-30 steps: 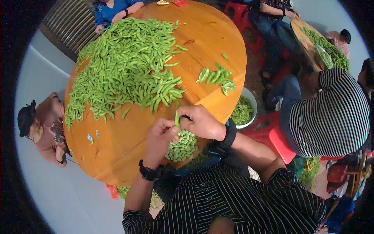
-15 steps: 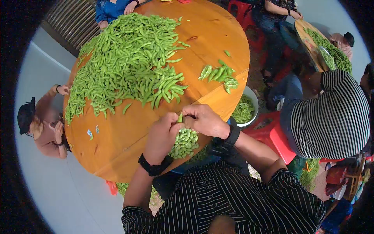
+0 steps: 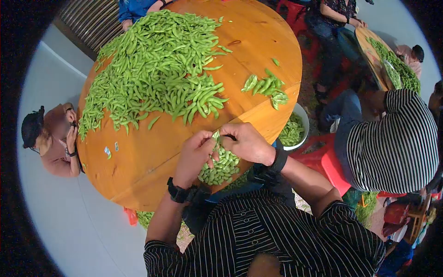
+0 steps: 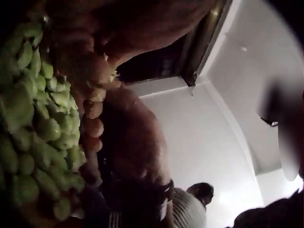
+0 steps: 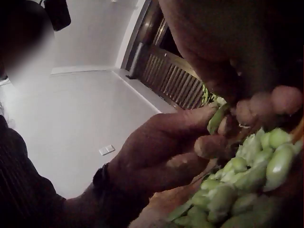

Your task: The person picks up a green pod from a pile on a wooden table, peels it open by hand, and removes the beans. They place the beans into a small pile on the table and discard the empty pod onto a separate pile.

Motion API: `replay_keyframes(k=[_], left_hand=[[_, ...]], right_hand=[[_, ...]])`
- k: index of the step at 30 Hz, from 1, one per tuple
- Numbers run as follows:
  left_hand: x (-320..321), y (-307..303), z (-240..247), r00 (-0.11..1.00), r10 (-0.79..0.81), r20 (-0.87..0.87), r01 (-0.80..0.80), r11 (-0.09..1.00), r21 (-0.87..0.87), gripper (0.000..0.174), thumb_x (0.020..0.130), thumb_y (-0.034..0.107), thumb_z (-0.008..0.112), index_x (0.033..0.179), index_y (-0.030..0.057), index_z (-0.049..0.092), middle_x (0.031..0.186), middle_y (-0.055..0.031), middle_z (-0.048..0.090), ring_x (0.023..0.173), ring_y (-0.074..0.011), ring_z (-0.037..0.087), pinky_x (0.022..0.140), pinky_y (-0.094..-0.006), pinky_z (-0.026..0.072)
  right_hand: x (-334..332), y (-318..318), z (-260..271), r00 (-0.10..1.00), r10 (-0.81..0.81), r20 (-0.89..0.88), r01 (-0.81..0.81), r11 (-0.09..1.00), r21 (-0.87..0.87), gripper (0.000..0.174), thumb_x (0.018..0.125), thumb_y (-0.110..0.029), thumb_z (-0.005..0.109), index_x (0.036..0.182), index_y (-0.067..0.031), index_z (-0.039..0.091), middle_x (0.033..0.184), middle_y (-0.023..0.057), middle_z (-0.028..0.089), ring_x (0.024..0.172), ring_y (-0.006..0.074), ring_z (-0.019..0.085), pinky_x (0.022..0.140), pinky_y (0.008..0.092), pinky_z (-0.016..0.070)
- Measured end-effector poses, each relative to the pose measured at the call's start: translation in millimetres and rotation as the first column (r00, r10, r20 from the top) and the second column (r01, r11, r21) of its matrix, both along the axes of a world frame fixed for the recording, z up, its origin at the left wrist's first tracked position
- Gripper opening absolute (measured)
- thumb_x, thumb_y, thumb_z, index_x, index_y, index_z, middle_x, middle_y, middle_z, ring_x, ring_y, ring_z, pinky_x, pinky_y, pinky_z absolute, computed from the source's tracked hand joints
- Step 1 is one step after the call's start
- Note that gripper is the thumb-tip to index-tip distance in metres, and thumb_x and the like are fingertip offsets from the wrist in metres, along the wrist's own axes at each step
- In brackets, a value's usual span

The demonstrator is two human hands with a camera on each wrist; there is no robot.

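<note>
Close together over the near table edge, my left hand [image 3: 191,159] and right hand [image 3: 251,144] meet at one green bean pod [image 3: 216,134]. The thumb and finger of my left hand pinch the pod, which shows clearly in the right wrist view as a green pod [image 5: 217,119]. My right hand's curled fingertips pinch at its other side. Just below the hands lies a heap of pale green shelled beans [image 3: 220,170], seen close up as plump beans [image 4: 57,118] in the left wrist view.
A large pile of green pods [image 3: 152,69] covers the far left of the round wooden table [image 3: 138,171]. A few pods and leaves [image 3: 266,87] lie at the right, near a white bucket [image 3: 302,122] of green pieces. People sit around; a red stool [image 3: 323,159] stands at right.
Both hands stay together at the pod, working it with small finger shifts. The head view has moved slightly, so the table appears farther right and up. The person at left has drawn a hand back.
</note>
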State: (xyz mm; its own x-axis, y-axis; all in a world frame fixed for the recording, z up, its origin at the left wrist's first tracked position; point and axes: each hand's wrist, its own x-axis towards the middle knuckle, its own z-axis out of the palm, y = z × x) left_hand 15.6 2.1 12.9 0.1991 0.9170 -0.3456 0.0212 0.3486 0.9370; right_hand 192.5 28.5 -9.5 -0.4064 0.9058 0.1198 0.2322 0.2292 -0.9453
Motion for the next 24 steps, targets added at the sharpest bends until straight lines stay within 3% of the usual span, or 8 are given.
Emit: replay_keyframes(k=[2,3,5,12,14,18,20,24], left_hand=[[-1.0,-0.2,1.3,0.997,-0.023,-0.080,0.024,1.000,0.007,0.013,0.092,0.009,0.054,0.101,0.0011,0.057,0.072,-0.0022,0.057,0.058,-0.0071,0.054,0.048,-0.0214,0.0429],[-0.9,-0.4,-4.0,0.997,-0.021,-0.079,0.021,1.000,0.006,0.013,0.092,0.009,0.054,0.101,0.0011,0.057,0.072,-0.0022,0.057,0.058,-0.0071,0.054,0.048,-0.0214,0.0429],[1.2,0.6,-18.7,0.936,0.040,-0.349,0.091,0.932,0.351,0.011,0.091,0.009,0.054,0.099,0.0009,0.057,0.069,-0.0014,0.056,0.056,-0.0065,0.052,0.048,-0.0212,0.0412],[3.2,-4.5,-11.4,0.981,-0.047,-0.187,0.067,0.993,0.100,0.011,0.091,0.012,0.056,0.098,0.0034,0.058,0.068,0.0031,0.055,0.059,-0.0048,0.051,0.051,-0.0230,0.0416],[5.4,-8.1,-12.8,0.911,0.031,-0.412,0.133,0.922,0.364,0.017,0.091,0.013,0.056,0.102,0.0009,0.057,0.073,-0.0058,0.062,0.062,-0.0163,0.059,0.056,-0.0309,0.0467],[11.5,-9.7,-3.8,0.776,0.154,-0.611,0.253,0.812,0.526,0.018,0.092,0.011,0.050,0.103,-0.0027,0.055,0.085,-0.0228,0.064,0.072,-0.0332,0.064,0.064,-0.0402,0.0500],[10.1,-9.7,-8.0,0.695,0.158,-0.701,0.309,0.815,0.490,0.021,0.094,0.014,0.046,0.105,-0.0018,0.054,0.093,-0.0259,0.062,0.085,-0.0429,0.061,0.074,-0.0435,0.0490],[3.9,-7.6,-18.4,0.791,0.096,-0.604,0.266,0.835,0.481,0.022,0.094,0.015,0.046,0.106,-0.0016,0.054,0.094,-0.0245,0.062,0.087,-0.0392,0.061,0.075,-0.0415,0.0483]], right_hand=[[1.9,1.4,3.5,0.985,0.021,0.172,-0.020,1.000,-0.006,0.015,0.085,-0.013,0.060,0.089,0.0005,0.063,0.073,0.0107,0.062,0.070,0.0153,0.059,0.066,0.0312,0.0477],[1.0,1.2,3.3,0.985,0.024,0.173,-0.023,1.000,-0.007,0.015,0.085,-0.013,0.060,0.089,0.0005,0.063,0.073,0.0107,0.062,0.070,0.0153,0.059,0.066,0.0312,0.0477],[-1.0,2.0,1.9,0.994,-0.103,0.034,0.099,0.991,0.090,0.017,0.084,-0.016,0.060,0.084,0.0005,0.064,0.070,0.0184,0.063,0.063,0.0301,0.062,0.062,0.0385,0.0490],[4.0,4.4,5.3,0.993,-0.060,-0.101,0.036,0.974,-0.223,0.018,0.085,-0.016,0.061,0.085,0.0015,0.064,0.069,0.0123,0.064,0.064,0.0195,0.062,0.060,0.0339,0.0493],[4.5,5.0,4.9,0.995,-0.058,-0.085,0.031,0.957,-0.288,0.017,0.085,-0.015,0.061,0.084,0.0014,0.064,0.068,0.0104,0.064,0.064,0.0174,0.062,0.059,0.0329,0.0493],[-0.9,1.4,5.3,0.991,-0.075,-0.111,0.037,0.951,-0.307,0.015,0.091,-0.015,0.060,0.089,-0.0003,0.062,0.067,-0.0006,0.058,0.056,0.0042,0.052,0.049,0.0206,0.0427],[-4.2,-1.7,3.3,0.993,-0.114,-0.020,0.112,0.992,-0.056,0.015,0.091,-0.016,0.061,0.089,-0.0008,0.063,0.065,-0.0009,0.057,0.054,0.0043,0.052,0.049,0.0198,0.0423],[-2.3,-1.9,3.3,0.996,-0.090,-0.031,0.085,0.990,-0.116,0.015,0.090,-0.015,0.062,0.088,-0.0003,0.063,0.063,-0.0003,0.057,0.054,0.0042,0.051,0.048,0.0203,0.0416]])
